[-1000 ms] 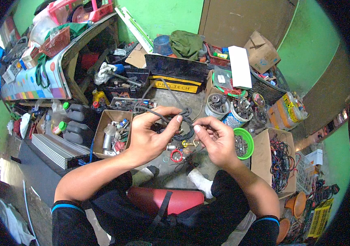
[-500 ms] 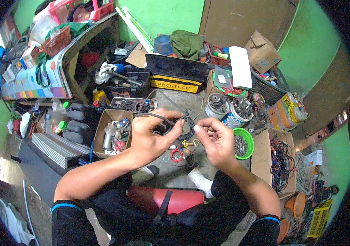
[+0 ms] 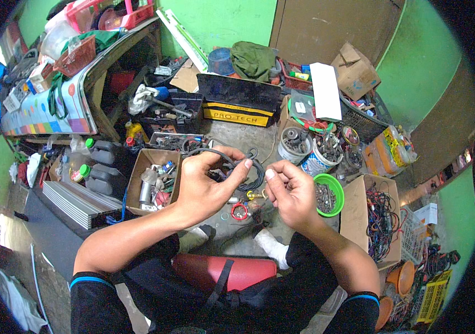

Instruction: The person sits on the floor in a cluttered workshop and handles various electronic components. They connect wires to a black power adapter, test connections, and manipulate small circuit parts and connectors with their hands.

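Observation:
My left hand (image 3: 207,183) grips a coiled black cable (image 3: 257,177) between thumb and fingers, with loops bulging out on the right side of the hand. Just right of the coil is my right hand (image 3: 293,197), its thumb pressed against curled fingers in a pinch. Whatever lies in that pinch, if anything, is too small to make out. On the floor below the hands are a yellow brass-coloured piece (image 3: 255,195) and a red ring (image 3: 240,211) among small parts.
A cardboard box of parts (image 3: 133,186) stands left, near dark jugs (image 3: 107,178). Beyond is a black-and-yellow toolbox (image 3: 237,108). To the right are buckets of metal parts (image 3: 295,156), a green bowl of screws (image 3: 337,195) and a box of wires (image 3: 354,217). A red cushion (image 3: 221,271) lies between my legs.
The coil has spread into a rounder, more open loop in my left hand. My right hand has moved slightly down and away from the coil, its fingers curled more tightly.

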`<action>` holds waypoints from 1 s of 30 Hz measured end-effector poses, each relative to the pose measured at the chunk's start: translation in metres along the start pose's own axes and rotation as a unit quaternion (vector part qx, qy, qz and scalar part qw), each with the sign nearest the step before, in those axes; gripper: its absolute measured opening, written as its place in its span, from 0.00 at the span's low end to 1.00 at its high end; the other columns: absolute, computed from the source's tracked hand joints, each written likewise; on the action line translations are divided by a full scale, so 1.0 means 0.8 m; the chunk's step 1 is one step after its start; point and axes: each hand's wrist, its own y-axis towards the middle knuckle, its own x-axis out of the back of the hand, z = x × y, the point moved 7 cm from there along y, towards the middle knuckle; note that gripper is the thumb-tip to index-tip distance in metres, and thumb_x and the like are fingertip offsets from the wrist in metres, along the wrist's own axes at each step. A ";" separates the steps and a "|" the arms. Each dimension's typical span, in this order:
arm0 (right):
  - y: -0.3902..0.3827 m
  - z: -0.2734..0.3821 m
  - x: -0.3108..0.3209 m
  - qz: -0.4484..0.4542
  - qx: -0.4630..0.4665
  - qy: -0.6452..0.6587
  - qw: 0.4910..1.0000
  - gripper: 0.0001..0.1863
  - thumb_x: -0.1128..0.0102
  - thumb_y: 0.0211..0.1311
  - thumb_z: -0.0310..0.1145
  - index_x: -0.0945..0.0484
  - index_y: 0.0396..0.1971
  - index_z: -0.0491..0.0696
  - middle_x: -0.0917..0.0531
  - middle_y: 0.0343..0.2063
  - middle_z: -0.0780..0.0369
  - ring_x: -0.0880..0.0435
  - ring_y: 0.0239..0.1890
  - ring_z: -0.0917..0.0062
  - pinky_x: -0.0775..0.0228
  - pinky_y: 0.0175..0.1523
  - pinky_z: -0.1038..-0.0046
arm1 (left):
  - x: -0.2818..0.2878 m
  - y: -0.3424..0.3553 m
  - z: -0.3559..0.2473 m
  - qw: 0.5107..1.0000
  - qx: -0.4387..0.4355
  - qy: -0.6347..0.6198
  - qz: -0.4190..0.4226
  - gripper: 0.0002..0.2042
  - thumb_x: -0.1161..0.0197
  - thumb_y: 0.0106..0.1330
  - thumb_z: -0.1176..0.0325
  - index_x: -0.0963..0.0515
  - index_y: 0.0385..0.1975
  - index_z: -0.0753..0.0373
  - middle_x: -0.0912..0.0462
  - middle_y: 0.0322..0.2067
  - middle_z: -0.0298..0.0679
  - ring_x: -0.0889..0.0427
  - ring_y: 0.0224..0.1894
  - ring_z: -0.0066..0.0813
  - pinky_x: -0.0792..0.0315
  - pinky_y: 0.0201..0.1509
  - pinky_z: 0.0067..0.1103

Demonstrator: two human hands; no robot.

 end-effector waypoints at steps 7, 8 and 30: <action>0.002 0.006 -0.006 0.010 0.042 -0.014 0.999 0.08 0.50 0.67 0.31 0.27 0.35 0.42 0.28 0.16 0.69 0.34 0.17 0.91 0.44 0.22 0.86 | -0.011 -0.008 -0.015 0.990 -0.133 0.031 0.017 0.05 0.33 0.54 0.73 0.19 0.28 0.67 0.19 0.22 0.39 0.24 0.18 0.19 0.33 0.22 0.17; 0.003 0.006 -0.005 0.011 0.040 -0.004 0.999 0.07 0.49 0.67 0.31 0.27 0.36 0.42 0.27 0.17 0.69 0.33 0.18 0.91 0.43 0.22 0.86 | -0.012 -0.007 -0.016 0.991 -0.131 0.030 0.017 0.05 0.33 0.55 0.73 0.19 0.28 0.67 0.19 0.22 0.39 0.24 0.18 0.19 0.32 0.22 0.17; 0.002 -0.006 -0.008 0.030 -0.004 0.033 0.999 0.08 0.43 0.62 0.27 0.25 0.40 0.41 0.22 0.24 0.67 0.25 0.27 0.89 0.32 0.31 0.85 | 0.006 0.001 -0.001 0.997 -0.005 -0.061 -0.040 0.05 0.37 0.62 0.71 0.24 0.32 0.66 0.22 0.21 0.31 0.26 0.20 0.13 0.33 0.21 0.12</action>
